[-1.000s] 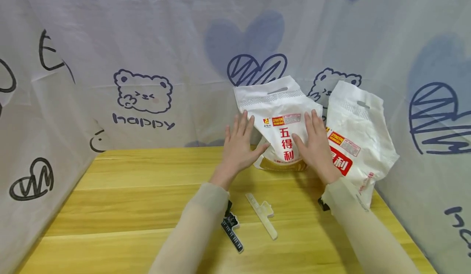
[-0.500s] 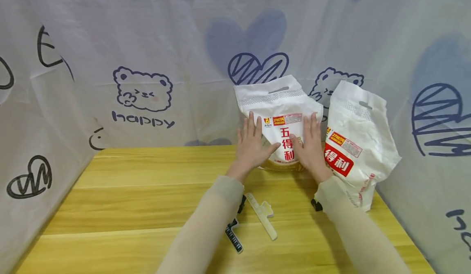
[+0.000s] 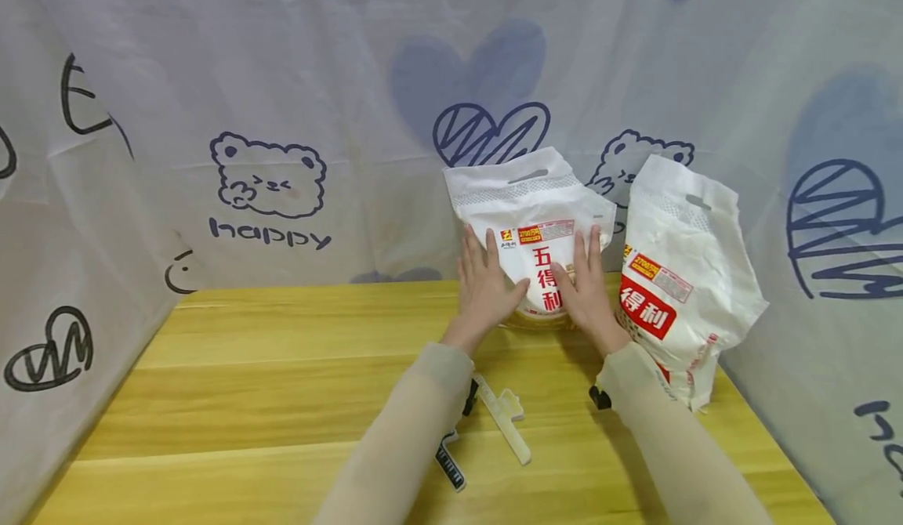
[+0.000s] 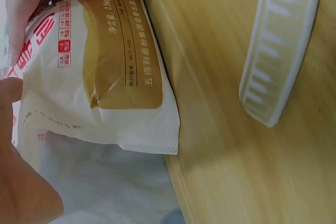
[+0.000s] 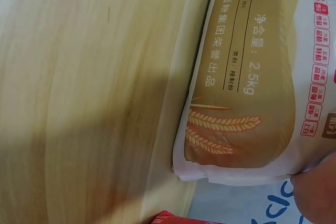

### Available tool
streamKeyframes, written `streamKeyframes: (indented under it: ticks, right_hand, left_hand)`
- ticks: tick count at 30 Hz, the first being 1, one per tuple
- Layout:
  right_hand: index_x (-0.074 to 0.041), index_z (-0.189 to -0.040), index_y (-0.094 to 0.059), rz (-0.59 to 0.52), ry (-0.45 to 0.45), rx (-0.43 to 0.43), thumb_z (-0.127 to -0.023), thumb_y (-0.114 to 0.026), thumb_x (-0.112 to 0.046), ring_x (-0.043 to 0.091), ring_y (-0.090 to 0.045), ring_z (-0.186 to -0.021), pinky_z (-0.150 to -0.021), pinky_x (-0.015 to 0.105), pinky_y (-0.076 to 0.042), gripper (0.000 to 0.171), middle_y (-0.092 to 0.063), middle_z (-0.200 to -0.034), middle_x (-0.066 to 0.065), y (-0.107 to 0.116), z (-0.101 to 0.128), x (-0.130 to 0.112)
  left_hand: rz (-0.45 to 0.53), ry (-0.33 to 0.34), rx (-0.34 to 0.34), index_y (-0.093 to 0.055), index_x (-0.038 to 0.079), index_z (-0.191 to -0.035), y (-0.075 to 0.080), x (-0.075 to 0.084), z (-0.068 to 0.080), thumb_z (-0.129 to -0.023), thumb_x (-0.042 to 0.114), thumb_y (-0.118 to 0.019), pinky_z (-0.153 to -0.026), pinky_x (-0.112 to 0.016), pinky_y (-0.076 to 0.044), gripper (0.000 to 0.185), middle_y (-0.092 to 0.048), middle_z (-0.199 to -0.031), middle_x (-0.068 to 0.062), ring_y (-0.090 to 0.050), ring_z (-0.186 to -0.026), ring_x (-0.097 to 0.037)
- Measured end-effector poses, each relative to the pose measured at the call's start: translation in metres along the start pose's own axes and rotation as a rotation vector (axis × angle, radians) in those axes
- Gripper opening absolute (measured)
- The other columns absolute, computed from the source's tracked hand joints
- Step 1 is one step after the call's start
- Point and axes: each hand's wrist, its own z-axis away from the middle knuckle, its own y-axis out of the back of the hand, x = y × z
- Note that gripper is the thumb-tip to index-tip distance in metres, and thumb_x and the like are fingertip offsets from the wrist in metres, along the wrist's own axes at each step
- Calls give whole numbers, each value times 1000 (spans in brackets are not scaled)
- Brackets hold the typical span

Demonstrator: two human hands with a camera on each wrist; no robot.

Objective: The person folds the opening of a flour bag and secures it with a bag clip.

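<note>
A white flour bag with red lettering and a carry slot stands upright at the back of the table. My left hand rests against its left side, fingers straight and pointing up. On the other side my right hand touches the bag with outstretched fingers, thumb over the front near the lettering. Both wrist views show the bag's brown lower panel close to the wooden tabletop. In the left wrist view the left thumb lies at the bag's white front.
A second flour bag leans at the right, close beside my right hand. Before the hands lie a cream clip with a piano-key pattern and a black one, partly hidden by my left sleeve. A printed curtain hangs behind the table.
My left hand has moved right onto the bag's side, and the right hand slightly left and down. The hands are closer together. The bag stays in about the same place.
</note>
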Motion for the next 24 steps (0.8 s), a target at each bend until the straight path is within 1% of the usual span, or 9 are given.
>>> streamKeyframes:
  ticks: [5,10,13,17,24]
  right_hand:
    - [-14,-167,3,14,-6,-31,-110,-44,-43,39,11,-158,-125,66,-8,79,25,-172,4,2,0,1]
    - [-15,-168,1,9,10,-34,-109,-48,-37,37,10,-159,-125,64,-8,79,23,-172,2,3,2,0]
    - [-13,-167,0,8,26,-43,-109,-50,-36,36,9,-159,-126,63,-9,80,22,-173,2,1,2,-3]
    - [-12,-167,0,20,34,-58,-109,-50,-38,38,6,-159,-125,64,-10,81,22,-173,2,-4,3,-8]
    - [-14,-167,2,20,36,-93,-109,-48,-42,38,6,-159,-125,64,-11,81,25,-171,-3,-13,5,-18]
  left_hand:
    - [72,-11,1,8,10,-166,3,3,4,-96,48,-68,-128,-51,-2,110,36,-165,-13,11,-159,-35]
    - [90,-15,6,9,10,-166,5,2,6,-96,43,-69,-127,-50,-1,109,36,-166,-12,11,-159,-33]
    - [70,-9,18,8,10,-166,7,-2,6,-96,43,-70,-127,-50,-3,110,34,-167,-13,9,-160,-34]
    - [47,-10,20,9,10,-165,10,-10,6,-96,43,-70,-127,-51,-4,111,35,-166,-13,7,-160,-36]
    - [59,-6,19,8,10,-166,22,-24,10,-95,42,-72,-127,-53,-5,112,35,-166,-12,10,-160,-34]
